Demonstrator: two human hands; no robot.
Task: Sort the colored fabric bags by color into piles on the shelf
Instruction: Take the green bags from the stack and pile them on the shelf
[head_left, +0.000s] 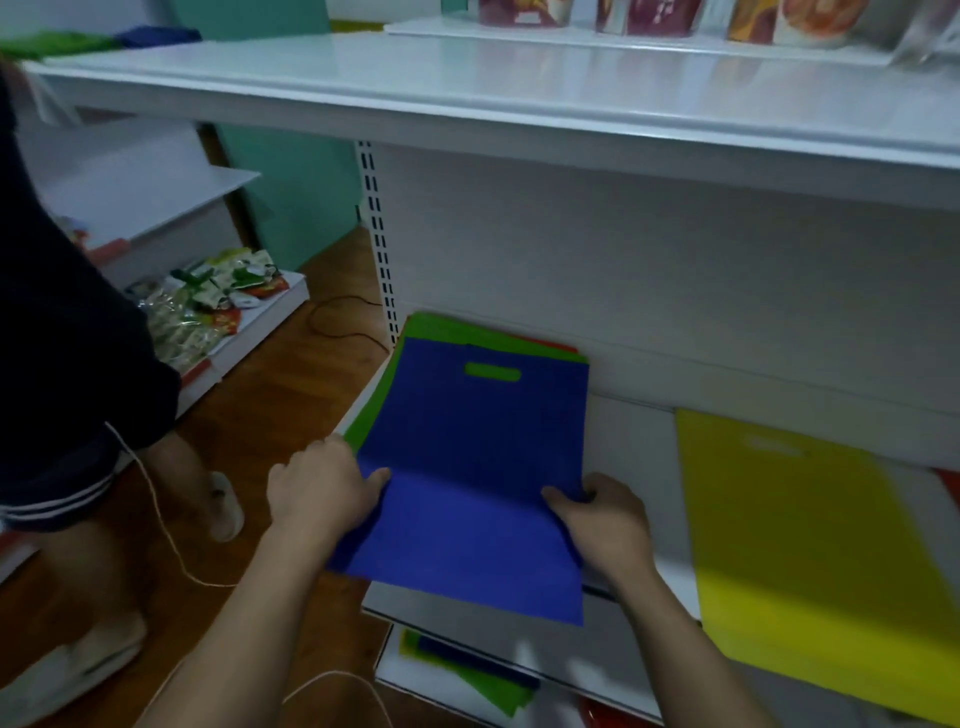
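Blue bag (478, 467) tops mixed stack at 10 o'clock on shelf (623, 447). L hand (322, 488) & R hand (602, 519) pinch its near corners, fingers curled. Yellow bag (810, 545) at 3 o'clock. Judgement: lift flat, w/o dragging green bag (415, 332) beneath.

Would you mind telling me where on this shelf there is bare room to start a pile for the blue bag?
Bare white shelf shows between the mixed stack under the blue bag and the yellow bag, running to the back panel. The left end is crowded: both hands, left hand and right hand, grip the blue bag there.
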